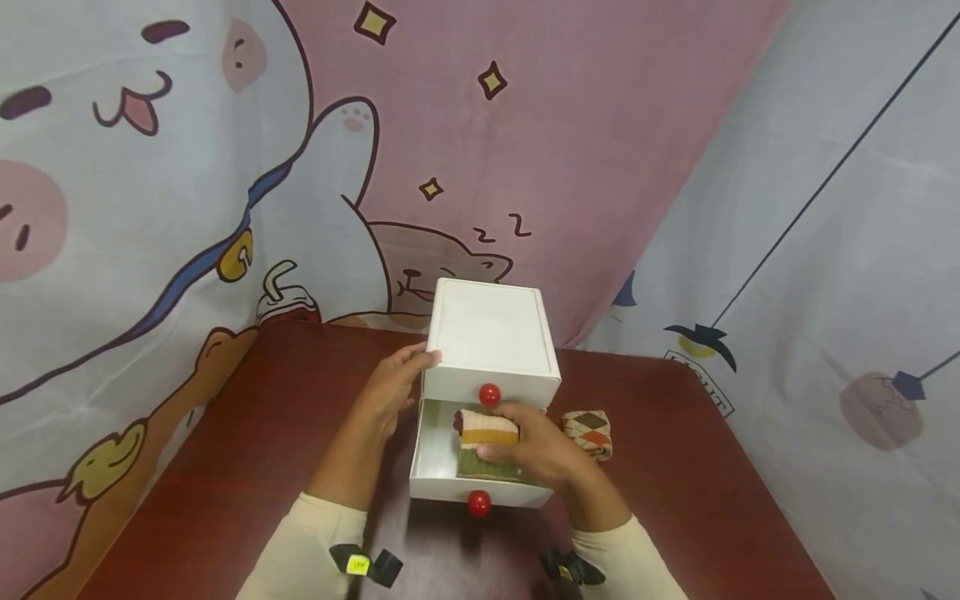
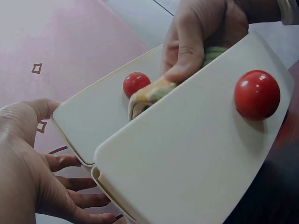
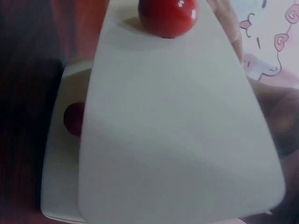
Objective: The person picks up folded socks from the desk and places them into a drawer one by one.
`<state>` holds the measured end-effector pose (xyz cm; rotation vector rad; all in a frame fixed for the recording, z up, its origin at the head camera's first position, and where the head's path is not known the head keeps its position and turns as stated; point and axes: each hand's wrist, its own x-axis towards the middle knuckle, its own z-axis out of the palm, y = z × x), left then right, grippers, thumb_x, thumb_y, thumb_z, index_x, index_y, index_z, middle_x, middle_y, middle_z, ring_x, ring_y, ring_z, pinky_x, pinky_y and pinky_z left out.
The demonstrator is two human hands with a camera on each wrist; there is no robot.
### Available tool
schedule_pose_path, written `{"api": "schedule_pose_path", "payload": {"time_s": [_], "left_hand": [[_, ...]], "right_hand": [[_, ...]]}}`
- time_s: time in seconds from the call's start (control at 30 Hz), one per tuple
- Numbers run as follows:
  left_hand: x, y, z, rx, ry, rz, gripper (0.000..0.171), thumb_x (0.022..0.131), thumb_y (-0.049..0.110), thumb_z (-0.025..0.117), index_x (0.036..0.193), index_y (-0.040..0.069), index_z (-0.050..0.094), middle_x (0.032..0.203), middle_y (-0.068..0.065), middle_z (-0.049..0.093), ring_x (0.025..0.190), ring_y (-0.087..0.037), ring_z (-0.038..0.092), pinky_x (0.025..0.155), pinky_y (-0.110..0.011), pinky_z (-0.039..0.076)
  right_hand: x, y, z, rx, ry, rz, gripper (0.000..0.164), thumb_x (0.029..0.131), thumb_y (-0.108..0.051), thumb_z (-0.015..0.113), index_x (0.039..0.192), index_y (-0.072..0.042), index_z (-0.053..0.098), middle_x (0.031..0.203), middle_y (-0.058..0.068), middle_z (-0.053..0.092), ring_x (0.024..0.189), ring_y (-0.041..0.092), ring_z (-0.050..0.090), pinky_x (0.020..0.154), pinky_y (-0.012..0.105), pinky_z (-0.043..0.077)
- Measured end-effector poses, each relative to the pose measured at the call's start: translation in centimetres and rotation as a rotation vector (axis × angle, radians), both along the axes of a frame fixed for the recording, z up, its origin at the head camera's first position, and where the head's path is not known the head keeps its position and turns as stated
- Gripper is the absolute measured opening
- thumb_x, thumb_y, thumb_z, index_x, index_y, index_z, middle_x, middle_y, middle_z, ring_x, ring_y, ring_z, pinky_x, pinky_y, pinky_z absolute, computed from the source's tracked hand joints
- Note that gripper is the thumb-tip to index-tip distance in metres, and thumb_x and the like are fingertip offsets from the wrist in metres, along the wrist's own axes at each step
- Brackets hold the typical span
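Note:
A small white drawer cabinet [image 1: 491,325] stands on the table with its lower drawer [image 1: 438,489] pulled out. My right hand [image 1: 536,446] reaches into that drawer and grips a folded striped sock [image 1: 487,468] between thumb and fingers. In the left wrist view, cream, yellow and green parts of the sock show behind the drawer front. My left hand [image 1: 390,387] rests against the cabinet's left side, its thumb at the top front corner and its fingers extended along the side. The lower drawer front [image 3: 177,121] fills most of the right wrist view and hides the right hand's grasp.
A folded argyle sock [image 1: 588,433] lies on the dark red table [image 1: 660,500], right of the cabinet. Red round knobs stick out from the upper drawer [image 1: 453,383] and the lower one. Printed cloth [image 1: 600,100] hangs behind and on both sides of the table.

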<state>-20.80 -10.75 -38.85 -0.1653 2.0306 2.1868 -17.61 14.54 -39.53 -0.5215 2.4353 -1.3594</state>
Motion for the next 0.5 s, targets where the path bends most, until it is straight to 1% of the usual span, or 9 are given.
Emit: {"api": "schedule_pose_path", "payload": {"time_s": [0.1,0.2,0.33,0.43,0.5], "left_hand": [[0.0,0.0,0.1,0.001,0.002,-0.003,0.066,0.103,0.039,0.068,0.160,0.011,0.052,0.174,-0.020,0.041,0.164,-0.051,0.029,0.126,-0.076,0.029],[0.1,0.1,0.2,0.002,0.004,-0.002,0.066,0.103,0.039,0.068,0.160,0.011,0.052,0.174,-0.020,0.041,0.164,-0.051,0.029,0.126,-0.076,0.028],[0.1,0.1,0.2,-0.001,0.002,0.000,0.066,0.103,0.040,0.069,0.160,0.011,0.052,0.174,-0.020,0.041,0.164,-0.050,0.029,0.127,-0.076,0.028],[0.2,0.1,0.2,0.001,-0.001,0.001,0.066,0.103,0.039,0.069,0.160,0.011,0.052,0.174,-0.020,0.041,0.164,-0.051,0.028,0.127,-0.076,0.027],[0.1,0.0,0.2,0.001,0.002,0.002,0.067,0.103,0.040,0.069,0.160,0.010,0.052,0.174,-0.020,0.040,0.164,-0.052,0.027,0.127,-0.076,0.027]], "right_hand": [[-0.3,-0.4,-0.3,0.034,0.004,0.011,0.050,0.091,-0.015,0.089,0.133,0.001,0.069,0.109,0.012,0.069,0.096,0.021,0.064,0.086,0.036,0.056],[-0.5,-0.7,-0.5,0.065,0.008,0.019,0.048,0.091,-0.015,0.089,0.131,0.002,0.069,0.109,0.012,0.069,0.095,0.020,0.064,0.086,0.035,0.055],[-0.6,-1.0,-0.6,0.097,0.003,0.052,0.043,0.090,-0.013,0.088,0.125,0.004,0.069,0.106,0.012,0.068,0.093,0.020,0.063,0.083,0.033,0.054],[-0.5,-1.3,-0.4,0.147,0.031,0.067,0.043,0.090,-0.013,0.089,0.124,0.004,0.069,0.104,0.011,0.069,0.092,0.019,0.063,0.083,0.034,0.054],[-0.4,-1.5,-0.3,0.198,0.061,0.064,0.044,0.089,-0.014,0.089,0.125,0.004,0.071,0.102,0.010,0.069,0.091,0.019,0.063,0.083,0.035,0.054]]}}
